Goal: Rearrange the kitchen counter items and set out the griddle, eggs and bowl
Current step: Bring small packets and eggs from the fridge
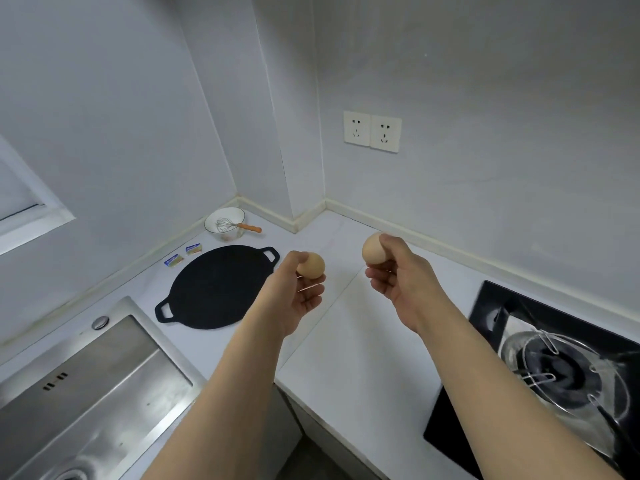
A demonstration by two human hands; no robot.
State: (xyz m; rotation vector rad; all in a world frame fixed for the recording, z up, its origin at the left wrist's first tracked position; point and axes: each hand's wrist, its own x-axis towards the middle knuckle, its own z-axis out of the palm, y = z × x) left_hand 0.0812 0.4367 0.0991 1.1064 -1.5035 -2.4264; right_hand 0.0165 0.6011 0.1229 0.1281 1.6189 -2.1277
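My left hand (298, 293) holds a brown egg (311, 266) between thumb and fingers, above the counter just right of the griddle. My right hand (396, 275) grips a second brown egg (373, 250) at the same height, further right. The black round griddle (216, 287) with two loop handles lies flat on the white counter (349, 358). Behind it in the corner stands a clear bowl (224, 221) with a whisk (239, 225) in it, its orange handle sticking out to the right.
Two small packets (183, 255) lie by the wall left of the griddle. A steel sink (86, 386) fills the lower left. A black gas hob (561, 372) with a wire rack sits at the right. Wall sockets (372, 131) are above the counter.
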